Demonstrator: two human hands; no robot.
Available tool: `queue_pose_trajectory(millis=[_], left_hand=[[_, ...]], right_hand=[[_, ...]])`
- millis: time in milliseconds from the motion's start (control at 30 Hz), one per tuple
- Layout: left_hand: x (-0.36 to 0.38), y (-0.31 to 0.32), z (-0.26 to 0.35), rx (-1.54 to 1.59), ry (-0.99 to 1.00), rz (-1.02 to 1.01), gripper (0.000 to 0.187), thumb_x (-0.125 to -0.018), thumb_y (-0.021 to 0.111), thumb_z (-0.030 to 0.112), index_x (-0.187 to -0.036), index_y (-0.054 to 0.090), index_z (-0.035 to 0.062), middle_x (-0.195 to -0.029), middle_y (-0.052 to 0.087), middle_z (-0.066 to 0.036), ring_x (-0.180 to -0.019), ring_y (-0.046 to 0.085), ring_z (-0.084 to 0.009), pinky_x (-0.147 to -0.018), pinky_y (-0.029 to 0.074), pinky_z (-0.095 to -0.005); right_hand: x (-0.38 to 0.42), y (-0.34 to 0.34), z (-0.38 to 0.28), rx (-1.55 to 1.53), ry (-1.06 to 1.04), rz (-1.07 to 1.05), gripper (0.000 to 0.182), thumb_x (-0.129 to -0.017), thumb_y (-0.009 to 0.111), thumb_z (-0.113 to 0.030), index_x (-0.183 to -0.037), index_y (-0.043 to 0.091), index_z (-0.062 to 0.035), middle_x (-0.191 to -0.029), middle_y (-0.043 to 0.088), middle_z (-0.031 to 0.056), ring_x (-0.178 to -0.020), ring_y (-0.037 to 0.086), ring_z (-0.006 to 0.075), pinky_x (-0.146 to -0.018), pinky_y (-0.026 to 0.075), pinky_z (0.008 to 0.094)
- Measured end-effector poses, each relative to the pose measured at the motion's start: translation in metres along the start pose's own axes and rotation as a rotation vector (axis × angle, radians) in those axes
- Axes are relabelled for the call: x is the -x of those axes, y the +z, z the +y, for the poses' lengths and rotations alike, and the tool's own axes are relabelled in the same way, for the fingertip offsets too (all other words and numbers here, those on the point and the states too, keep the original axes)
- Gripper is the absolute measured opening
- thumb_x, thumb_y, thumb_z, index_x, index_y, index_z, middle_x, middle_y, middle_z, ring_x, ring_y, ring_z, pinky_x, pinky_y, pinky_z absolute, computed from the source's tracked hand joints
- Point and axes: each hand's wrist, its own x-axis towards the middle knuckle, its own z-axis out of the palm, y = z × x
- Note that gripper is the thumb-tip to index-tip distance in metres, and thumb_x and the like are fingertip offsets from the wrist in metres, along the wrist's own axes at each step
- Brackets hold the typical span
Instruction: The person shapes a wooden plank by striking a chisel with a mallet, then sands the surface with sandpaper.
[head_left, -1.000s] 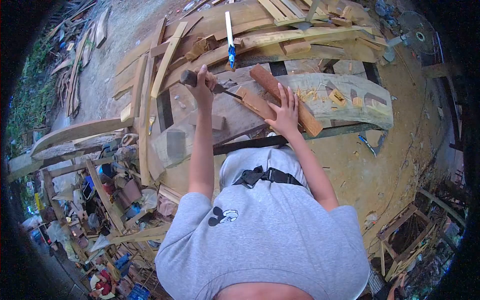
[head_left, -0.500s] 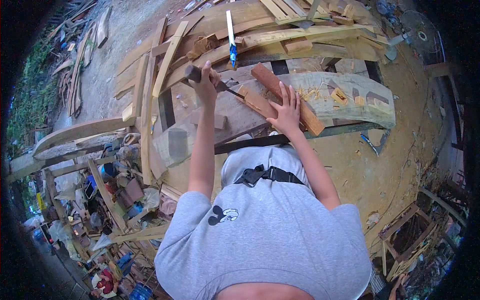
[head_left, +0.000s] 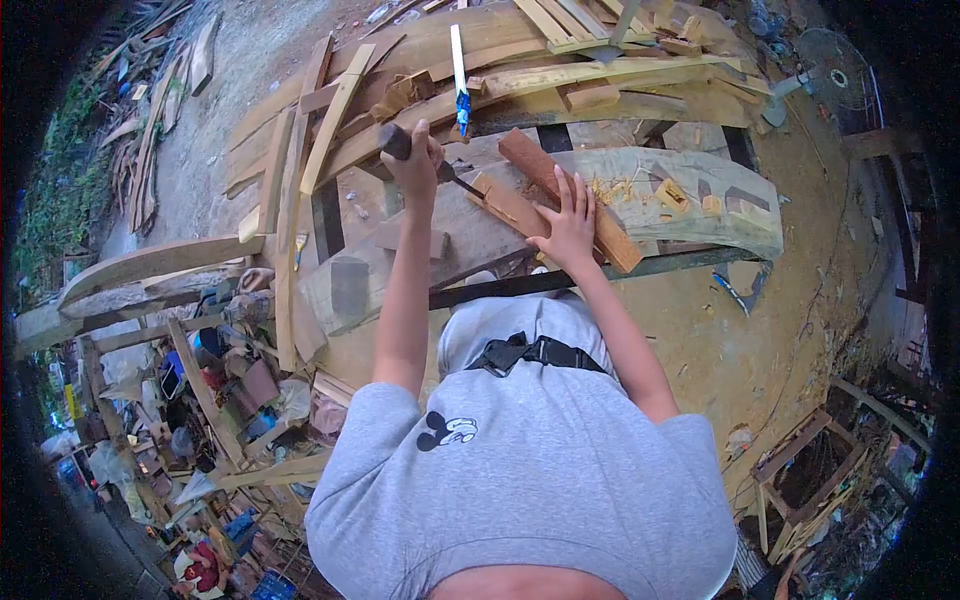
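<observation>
- From where I stand, one head view shows it all. The left hand [head_left: 412, 172] is closed round the dark-handled chisel [head_left: 394, 141], handle butt poking out beyond the fist on the far left side, blade coming out toward the right hand.
- The lighter wood block [head_left: 505, 207] lies to the right of that fist and a little nearer the body, on the weathered table [head_left: 690, 228].
- Its long axis slants from far left to near right, and the chisel points along nearly that same slant. That's the relation I'd watch: blade and block almost in line, the blade meeting the block's far left end.
- The right hand [head_left: 570, 240] is open, laid flat with fingers spread; thumb side at the lighter block's near right end, fingers across the reddish wood block [head_left: 528, 158] just beside it. It looks to me like a steadying press, not a grasp.
- So the left hand is nearer the end under the blade, the right hand nearer the other. How deep the blade sits, I can't tell.
</observation>
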Motion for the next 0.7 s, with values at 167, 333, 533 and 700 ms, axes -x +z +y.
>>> queue_pose_trajectory(millis=[167, 333, 533, 700], left_hand=[[0.001, -0.005, -0.001, -0.004, 0.013, 0.061, 0.031, -0.079, 0.055, 0.006, -0.052, 0.04, 0.0065, -0.041, 0.039, -0.001, -0.03, 0.035, -0.0077, -0.031, 0.029, -0.0221], [0.0, -0.012, -0.009, 0.04, -0.003, 0.07, 0.031, -0.079, 0.054, 0.005, -0.052, 0.039, 0.0068, -0.041, 0.04, -0.001, -0.03, 0.035, -0.0076, -0.03, 0.029, -0.0221], [-0.001, -0.013, -0.011, 0.09, -0.009, 0.088, 0.028, -0.078, 0.055, 0.006, -0.055, 0.039, 0.0066, -0.042, 0.04, -0.001, -0.03, 0.035, -0.0074, -0.03, 0.03, -0.022], [0.002, -0.012, -0.005, 0.025, 0.029, 0.094, 0.027, -0.078, 0.056, 0.008, -0.058, 0.038, 0.007, -0.042, 0.04, -0.002, -0.032, 0.035, -0.0073, -0.032, 0.03, -0.0219]], right_hand=[[0.001, 0.001, 0.001, -0.011, 0.004, -0.001, 0.048, -0.051, 0.075, -0.036, -0.096, 0.065, -0.0218, -0.141, 0.009, 0.0056, -0.129, 0.007, 0.0297, -0.104, 0.009, 0.0442], [0.001, 0.001, 0.001, -0.025, 0.008, 0.01, 0.048, -0.051, 0.075, -0.035, -0.096, 0.065, -0.0214, -0.141, 0.01, 0.0052, -0.129, 0.007, 0.0293, -0.104, 0.009, 0.0439], [0.001, 0.001, 0.001, -0.018, 0.009, -0.016, 0.047, -0.052, 0.075, -0.035, -0.096, 0.065, -0.0217, -0.141, 0.005, 0.0052, -0.129, 0.005, 0.0315, -0.105, 0.007, 0.0447], [0.001, 0.0, 0.001, -0.041, 0.008, 0.018, 0.048, -0.051, 0.075, -0.034, -0.096, 0.065, -0.0211, -0.141, 0.01, 0.0051, -0.129, 0.007, 0.0296, -0.104, 0.009, 0.0441]])
